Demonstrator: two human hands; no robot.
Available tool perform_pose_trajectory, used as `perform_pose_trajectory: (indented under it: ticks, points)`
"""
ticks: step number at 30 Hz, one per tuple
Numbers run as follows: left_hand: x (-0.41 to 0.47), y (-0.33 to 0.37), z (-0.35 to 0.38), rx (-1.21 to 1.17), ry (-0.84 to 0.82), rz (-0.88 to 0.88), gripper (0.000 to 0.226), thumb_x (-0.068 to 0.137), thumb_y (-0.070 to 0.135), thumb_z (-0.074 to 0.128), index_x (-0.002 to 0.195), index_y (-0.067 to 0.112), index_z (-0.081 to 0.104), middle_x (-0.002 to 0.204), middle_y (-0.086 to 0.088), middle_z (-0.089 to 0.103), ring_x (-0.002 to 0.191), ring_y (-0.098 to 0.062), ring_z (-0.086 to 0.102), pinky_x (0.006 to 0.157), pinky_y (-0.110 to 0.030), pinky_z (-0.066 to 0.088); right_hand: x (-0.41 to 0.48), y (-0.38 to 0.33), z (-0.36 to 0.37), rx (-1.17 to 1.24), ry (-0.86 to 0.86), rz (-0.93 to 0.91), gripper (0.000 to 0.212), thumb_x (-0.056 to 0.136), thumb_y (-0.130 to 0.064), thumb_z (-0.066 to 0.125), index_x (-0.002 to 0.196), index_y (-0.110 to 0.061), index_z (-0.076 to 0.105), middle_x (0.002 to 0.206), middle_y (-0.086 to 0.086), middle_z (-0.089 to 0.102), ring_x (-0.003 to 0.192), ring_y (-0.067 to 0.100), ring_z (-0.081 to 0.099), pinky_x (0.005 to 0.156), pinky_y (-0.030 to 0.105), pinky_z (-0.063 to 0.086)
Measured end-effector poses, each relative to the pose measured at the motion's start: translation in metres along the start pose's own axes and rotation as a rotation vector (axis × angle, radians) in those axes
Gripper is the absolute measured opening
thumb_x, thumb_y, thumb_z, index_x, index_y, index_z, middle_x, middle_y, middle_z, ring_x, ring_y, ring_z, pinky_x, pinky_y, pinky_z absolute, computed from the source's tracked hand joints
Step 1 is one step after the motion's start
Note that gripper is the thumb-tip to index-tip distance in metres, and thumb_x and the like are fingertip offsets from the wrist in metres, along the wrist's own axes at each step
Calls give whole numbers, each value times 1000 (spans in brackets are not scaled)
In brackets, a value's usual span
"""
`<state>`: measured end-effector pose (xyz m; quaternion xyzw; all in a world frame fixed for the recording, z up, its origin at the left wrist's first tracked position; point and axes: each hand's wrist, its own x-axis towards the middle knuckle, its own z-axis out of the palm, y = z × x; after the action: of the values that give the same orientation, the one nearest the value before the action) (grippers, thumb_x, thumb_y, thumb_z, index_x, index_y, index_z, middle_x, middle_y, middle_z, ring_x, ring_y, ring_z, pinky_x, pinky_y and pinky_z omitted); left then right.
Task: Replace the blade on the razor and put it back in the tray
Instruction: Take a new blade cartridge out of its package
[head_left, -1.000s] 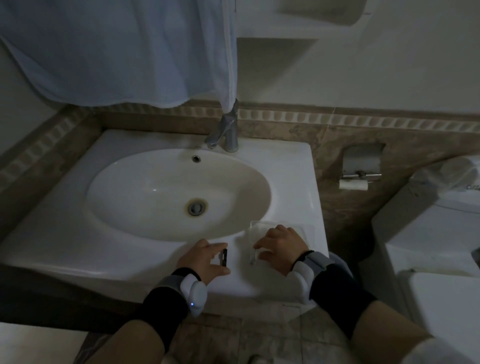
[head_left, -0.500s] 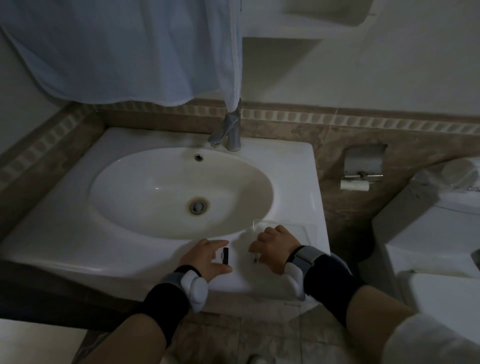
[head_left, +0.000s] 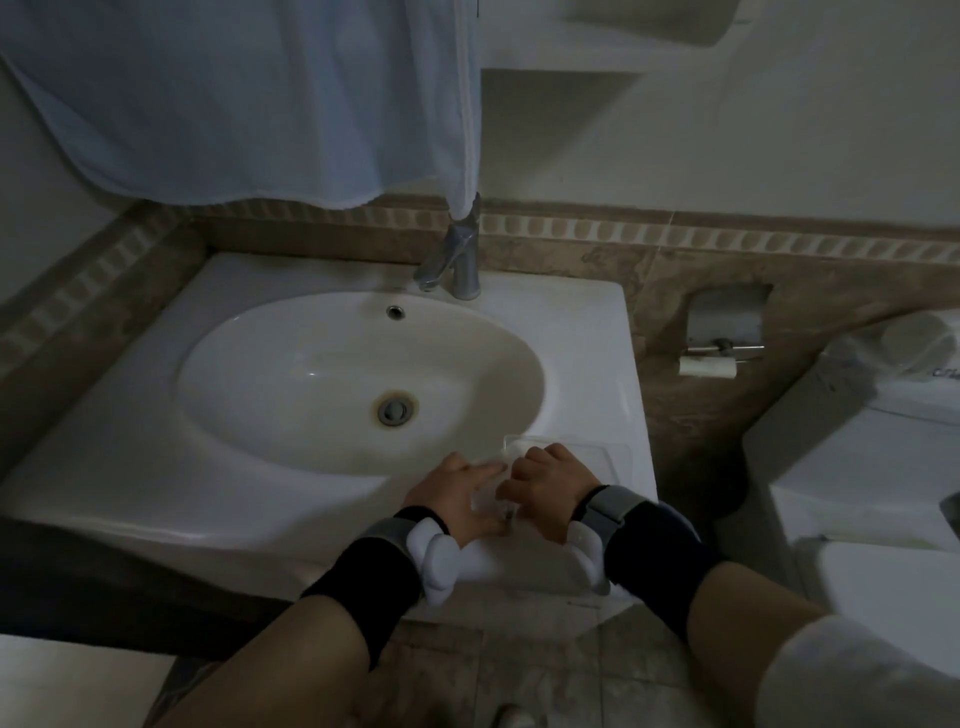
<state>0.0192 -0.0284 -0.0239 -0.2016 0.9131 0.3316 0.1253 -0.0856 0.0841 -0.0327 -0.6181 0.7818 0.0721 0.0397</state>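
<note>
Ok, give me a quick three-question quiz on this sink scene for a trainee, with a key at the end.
1. True or false: the clear tray sits on the sink rim's front right corner.
2. What hangs above the tap: A) mirror B) pale blue towel C) shelf basket?
3. Where are the left hand and right hand relative to each other?

Key: 1 true. 2 B. 3 Close together at the tray's near left end, over a small item too hidden to identify.
</note>
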Motion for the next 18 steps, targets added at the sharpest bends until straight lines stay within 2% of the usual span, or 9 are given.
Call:
perform_pose_trajectory:
  ticks: [1, 4, 7, 10, 11, 13, 15, 18]
  points:
    - [1, 2, 0, 31, -23, 4, 67, 72, 35, 71, 131, 31, 41, 124, -11, 42, 116, -27, 48, 99, -29, 39, 1, 1, 1, -1, 16, 9, 44, 18, -54, 81, 56, -38, 68, 48, -13, 60, 49, 7, 60, 54, 12, 44]
    - [3, 6, 0, 86, -44, 0, 54, 73, 34, 69, 123, 33, 50, 122, -13, 44, 114, -30, 49, 99, -34, 42, -3, -4, -4, -69, 29, 10, 39, 21, -52, 81, 53, -33, 67, 48, -12, 58, 49, 8, 58, 61, 20, 26]
    - [3, 6, 2, 80, -40, -7, 48, 74, 32, 68, 120, 32, 54, 122, -15, 45, 114, -31, 49, 100, -35, 42, -6, -1, -2, -58, 44, -20, 32, 27, -42, 83, 52, -29, 66, 50, -10, 57, 51, 12, 57, 61, 24, 22]
    - [4, 6, 2, 82, -48, -20, 55, 74, 33, 68, 126, 30, 49, 127, -13, 42, 119, -29, 46, 102, -33, 39, -9, 0, -5, -82, 164, -49, 10, 45, -34, 70, 49, -27, 65, 52, -9, 58, 60, 13, 52, 61, 23, 23]
    - [4, 6, 2, 84, -53, -25, 58, 75, 34, 68, 128, 29, 47, 128, -13, 41, 120, -28, 45, 103, -32, 39, -9, 0, -4, -85, 199, -63, 9, 52, -34, 62, 48, -27, 65, 52, -9, 58, 58, 13, 54, 61, 22, 26]
    - [3, 8, 1, 79, -52, -23, 61, 75, 34, 68, 131, 25, 44, 129, -12, 41, 121, -27, 43, 102, -30, 37, -9, 4, -1, -46, 259, -74, 25, 61, -33, 46, 48, -28, 66, 52, -9, 60, 53, 14, 59, 54, 20, 39]
    - [3, 9, -1, 31, -22, -10, 65, 75, 33, 70, 133, 22, 41, 128, -12, 41, 120, -26, 43, 101, -28, 37, -10, 12, -3, 51, 298, -75, 22, 63, -34, 51, 50, -28, 68, 52, -6, 61, 50, 16, 60, 47, 15, 44]
    - [2, 12, -3, -179, 73, 11, 65, 75, 23, 71, 133, 15, 42, 124, -8, 46, 115, -22, 49, 92, -20, 38, -10, 12, -15, 310, 326, 10, 7, 60, -24, 71, 58, -17, 71, 59, 3, 67, 54, 20, 63, 45, 19, 50]
